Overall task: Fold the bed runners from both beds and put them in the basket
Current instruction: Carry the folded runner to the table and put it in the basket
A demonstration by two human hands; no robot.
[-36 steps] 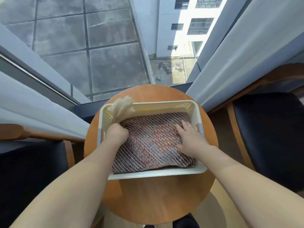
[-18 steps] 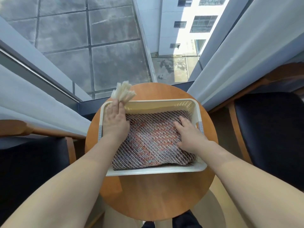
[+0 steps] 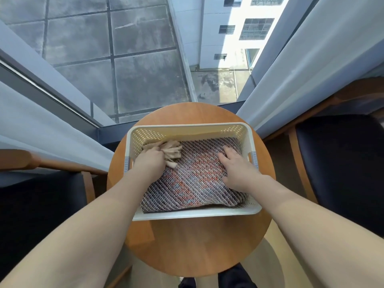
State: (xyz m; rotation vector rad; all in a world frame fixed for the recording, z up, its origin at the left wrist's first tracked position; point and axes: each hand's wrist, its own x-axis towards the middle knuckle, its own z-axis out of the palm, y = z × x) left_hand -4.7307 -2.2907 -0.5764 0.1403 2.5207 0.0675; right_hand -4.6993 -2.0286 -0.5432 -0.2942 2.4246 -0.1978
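A folded bed runner (image 3: 193, 179), woven in grey, red and blue, fills the white perforated basket (image 3: 193, 215) on a round wooden table. Its cream tassel fringe (image 3: 171, 152) lies on top of the fabric at the far left corner. My left hand (image 3: 148, 161) is inside the basket with its fingers closed on the fringe. My right hand (image 3: 236, 168) rests flat on the right side of the runner, fingers spread, pressing it down.
The round table (image 3: 195, 246) stands against a floor-to-ceiling window (image 3: 128, 59) with pale curtains (image 3: 307, 65) on both sides. Dark upholstered wooden chairs flank it, one on the left (image 3: 37, 204) and one on the right (image 3: 342, 163).
My left hand brought the cream fringe from above the basket's far left rim down onto the runner inside. My right hand stayed pressing on the right side.
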